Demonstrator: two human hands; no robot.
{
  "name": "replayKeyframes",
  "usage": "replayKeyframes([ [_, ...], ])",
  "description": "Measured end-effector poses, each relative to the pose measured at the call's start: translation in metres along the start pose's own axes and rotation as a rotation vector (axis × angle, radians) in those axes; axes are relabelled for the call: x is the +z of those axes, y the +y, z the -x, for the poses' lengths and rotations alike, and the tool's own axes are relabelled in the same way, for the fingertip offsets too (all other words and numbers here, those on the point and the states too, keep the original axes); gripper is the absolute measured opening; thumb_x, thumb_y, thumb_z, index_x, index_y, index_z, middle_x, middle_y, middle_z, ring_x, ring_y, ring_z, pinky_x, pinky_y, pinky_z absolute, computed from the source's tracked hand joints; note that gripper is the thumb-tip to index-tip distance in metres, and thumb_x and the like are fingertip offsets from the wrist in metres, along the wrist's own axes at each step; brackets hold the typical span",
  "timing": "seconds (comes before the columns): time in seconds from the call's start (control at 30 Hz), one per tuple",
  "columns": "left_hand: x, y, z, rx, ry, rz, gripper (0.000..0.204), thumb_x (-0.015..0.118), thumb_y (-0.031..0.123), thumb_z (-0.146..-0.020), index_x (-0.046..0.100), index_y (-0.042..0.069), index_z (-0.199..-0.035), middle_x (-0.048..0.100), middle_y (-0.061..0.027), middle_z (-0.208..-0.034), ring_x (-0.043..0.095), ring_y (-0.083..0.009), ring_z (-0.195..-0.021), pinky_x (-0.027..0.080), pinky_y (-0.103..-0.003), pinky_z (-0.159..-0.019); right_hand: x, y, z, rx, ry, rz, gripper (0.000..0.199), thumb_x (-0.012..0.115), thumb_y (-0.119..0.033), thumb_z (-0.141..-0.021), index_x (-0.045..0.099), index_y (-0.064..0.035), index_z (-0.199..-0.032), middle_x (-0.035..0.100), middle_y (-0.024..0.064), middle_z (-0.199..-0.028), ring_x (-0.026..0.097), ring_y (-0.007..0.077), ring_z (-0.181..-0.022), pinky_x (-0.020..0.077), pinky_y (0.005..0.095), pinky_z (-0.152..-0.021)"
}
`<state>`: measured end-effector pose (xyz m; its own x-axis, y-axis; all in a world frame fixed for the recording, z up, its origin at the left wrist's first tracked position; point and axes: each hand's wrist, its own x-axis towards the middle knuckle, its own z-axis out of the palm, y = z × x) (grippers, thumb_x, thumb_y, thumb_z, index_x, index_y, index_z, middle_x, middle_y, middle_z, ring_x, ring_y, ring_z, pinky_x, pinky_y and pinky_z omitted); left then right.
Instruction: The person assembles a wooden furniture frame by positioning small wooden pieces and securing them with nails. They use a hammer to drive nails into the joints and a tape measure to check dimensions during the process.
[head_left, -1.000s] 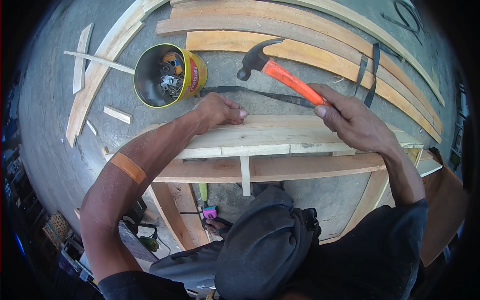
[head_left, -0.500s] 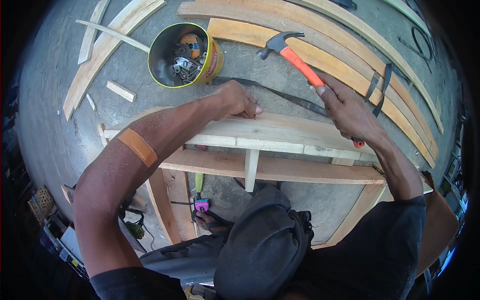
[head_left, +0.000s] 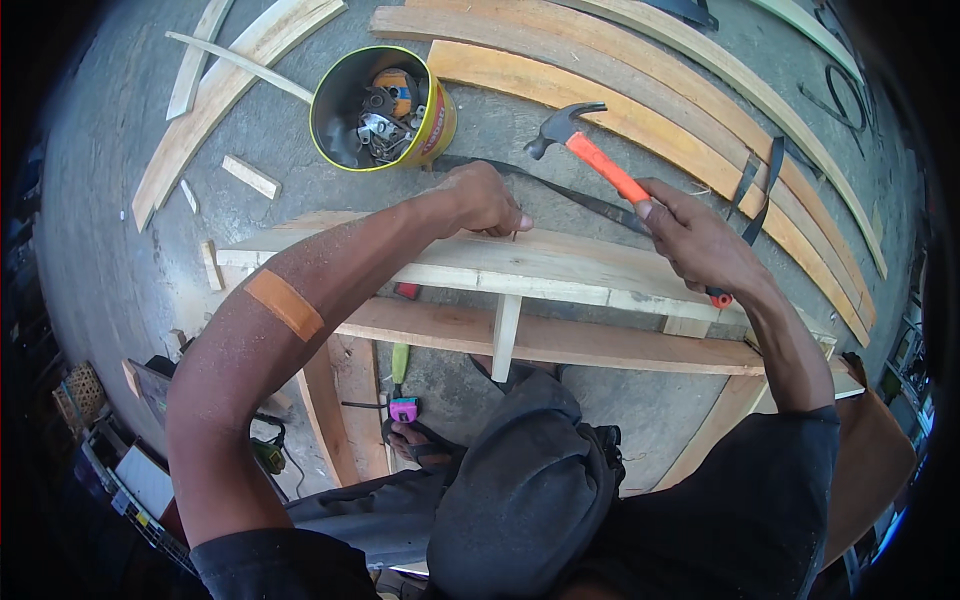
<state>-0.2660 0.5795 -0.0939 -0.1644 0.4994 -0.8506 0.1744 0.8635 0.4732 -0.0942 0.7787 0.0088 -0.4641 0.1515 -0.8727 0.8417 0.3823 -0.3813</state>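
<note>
Head view: right hand [head_left: 700,240] grip closed on hammer [head_left: 600,165]; left hand [head_left: 485,200] pinches nail [head_left: 515,238] at plank [head_left: 560,262] edge.

A wooden frame [head_left: 520,265] of planks lies across the middle, on the concrete floor [head_left: 120,260]. The left hand [head_left: 480,200] rests on the frame's top plank, pinching a nail [head_left: 514,236] that stands on it. To the right, the right hand [head_left: 700,240] holds a hammer [head_left: 585,150] — its head raised above and behind the nail. Behind the left hand stands a tin can [head_left: 385,110] with hardware in it. Long curved boards [head_left: 700,110] lie farther back.
</note>
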Motion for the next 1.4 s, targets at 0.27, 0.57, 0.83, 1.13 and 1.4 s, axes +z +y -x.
replayKeyframes([
  [0.27, 0.094, -0.015, 0.158, 0.693, 0.888, 0.250, 0.024, 0.073, 0.017, -0.092, 0.068, -0.004, -0.102, 0.067, -0.0127, -0.086, 0.067, -0.0221, -0.078, 0.053, -0.033, -0.063, 0.017, 0.016, 0.008, -0.021, 0.132, -0.251, 0.045, 0.041, -0.034, -0.111, 0.048, -0.0087, -0.147, 0.041, -0.0043, -0.071, 0.042, 0.0052, -0.050, 0.0395, 0.0269, -0.043],
  [0.57, 0.156, -0.067, 0.088, 0.306, 0.193, 0.814, 0.126, 0.081, 0.051, -0.080, 0.000, -0.001, -0.161, 0.027, -0.0374, -0.157, 0.032, -0.0484, -0.148, 0.028, -0.053, -0.122, 0.028, 0.030, 0.009, -0.182, 0.318, -0.118, 0.053, 0.045, -0.041, -0.109, 0.047, -0.0123, -0.154, 0.043, -0.0025, -0.068, 0.045, 0.0079, -0.048, 0.0412, 0.0276, -0.044],
  [0.83, 0.168, -0.072, 0.067, 0.289, 0.214, 1.017, 0.102, 0.076, 0.038, -0.082, 0.023, -0.002, -0.159, 0.043, -0.0229, -0.146, 0.048, -0.0355, -0.133, 0.039, -0.047, -0.113, 0.026, 0.032, 0.010, -0.251, 0.303, -0.084, 0.054, 0.045, -0.045, -0.109, 0.049, -0.0123, -0.152, 0.044, -0.0026, -0.069, 0.046, 0.0083, -0.048, 0.0421, 0.0289, -0.044],
  [1.13, 0.161, -0.056, 0.080, 0.198, 0.210, 1.035, 0.094, 0.076, 0.033, -0.076, 0.038, -0.009, -0.152, 0.055, -0.0260, -0.134, 0.054, -0.0339, -0.124, 0.043, -0.041, -0.107, 0.019, 0.027, 0.003, -0.145, 0.129, -0.044, 0.049, 0.042, -0.039, -0.110, 0.049, -0.0128, -0.151, 0.042, -0.0033, -0.069, 0.045, 0.0084, -0.049, 0.0414, 0.0291, -0.044],
  [1.4, 0.167, -0.062, 0.078, 0.135, 0.222, 1.039, 0.092, 0.079, 0.035, -0.075, 0.043, -0.006, -0.148, 0.057, -0.0249, -0.130, 0.055, -0.0332, -0.120, 0.045, -0.043, -0.103, -0.010, 0.020, 0.010, -0.005, -0.067, -0.191, 0.050, 0.042, -0.035, -0.109, 0.049, -0.0012, -0.146, 0.047, -0.0004, -0.068, 0.052, 0.0096, -0.043, 0.0455, 0.0282, -0.035],
])
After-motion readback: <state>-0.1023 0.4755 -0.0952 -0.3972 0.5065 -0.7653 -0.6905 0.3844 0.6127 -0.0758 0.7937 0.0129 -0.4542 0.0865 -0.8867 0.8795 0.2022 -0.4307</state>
